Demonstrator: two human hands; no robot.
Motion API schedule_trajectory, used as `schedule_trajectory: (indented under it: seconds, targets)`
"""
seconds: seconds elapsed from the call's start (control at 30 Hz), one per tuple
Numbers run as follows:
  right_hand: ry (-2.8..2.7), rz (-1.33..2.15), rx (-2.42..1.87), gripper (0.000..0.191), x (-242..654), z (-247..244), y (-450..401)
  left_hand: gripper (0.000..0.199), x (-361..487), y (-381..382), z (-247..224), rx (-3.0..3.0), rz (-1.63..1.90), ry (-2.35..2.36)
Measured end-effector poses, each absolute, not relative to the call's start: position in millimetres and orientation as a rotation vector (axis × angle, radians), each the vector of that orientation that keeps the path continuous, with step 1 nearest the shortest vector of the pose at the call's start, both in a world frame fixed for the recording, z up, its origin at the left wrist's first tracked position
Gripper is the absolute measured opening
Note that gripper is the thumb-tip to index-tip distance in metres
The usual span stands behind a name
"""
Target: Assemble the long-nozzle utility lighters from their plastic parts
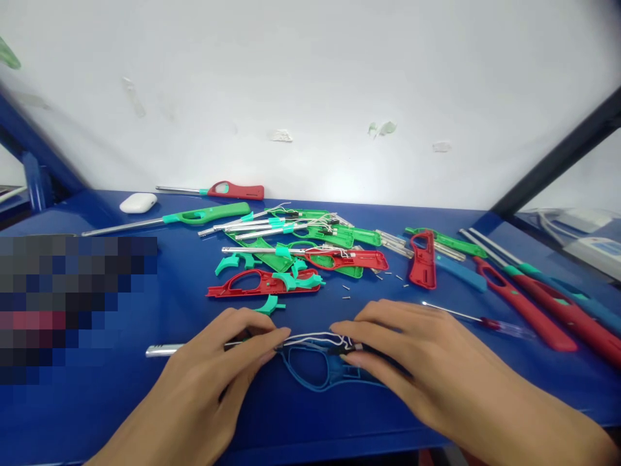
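A blue lighter half-shell (317, 383) lies open side up on the table between my hands. My left hand (233, 362) is closed at its left end, over the inner end of a metal lighter tube (162, 351) that sticks out to the left. White wires (315, 336) run from there across the shell's finger loop to a small black igniter (342, 349). My right hand (412, 349) has its fingertips closed on the igniter, above the shell's handle part. My fingers hide the tube's inner end and part of the handle.
Beyond my hands lie a red half-shell (242, 285), turquoise triggers (295, 281) and small screws (346, 298). A screwdriver (495, 325) and a red lighter (526, 307) are at the right. An assembled green lighter (213, 213) and a white case (138, 203) lie back left.
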State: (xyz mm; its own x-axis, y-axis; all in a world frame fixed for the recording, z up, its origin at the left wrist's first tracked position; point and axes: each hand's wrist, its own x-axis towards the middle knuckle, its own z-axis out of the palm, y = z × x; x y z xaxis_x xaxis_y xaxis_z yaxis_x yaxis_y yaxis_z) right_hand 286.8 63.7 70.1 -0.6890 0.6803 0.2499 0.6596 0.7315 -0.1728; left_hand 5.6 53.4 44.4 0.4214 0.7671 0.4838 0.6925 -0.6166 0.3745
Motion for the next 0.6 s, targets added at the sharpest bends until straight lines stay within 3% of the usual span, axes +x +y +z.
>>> schedule_trajectory:
  seconds: [0.3,0.6]
  targets:
    - [-2.444,0.148,-1.133,0.025,285.5,65.7,57.8,0.025,4.8,59.7,49.1,2.438,1.044,1.344]
    - [-2.447,0.191,-1.059,0.041,282.1,60.4,61.7,0.023,2.9,61.6,50.0,2.371,1.061,1.378]
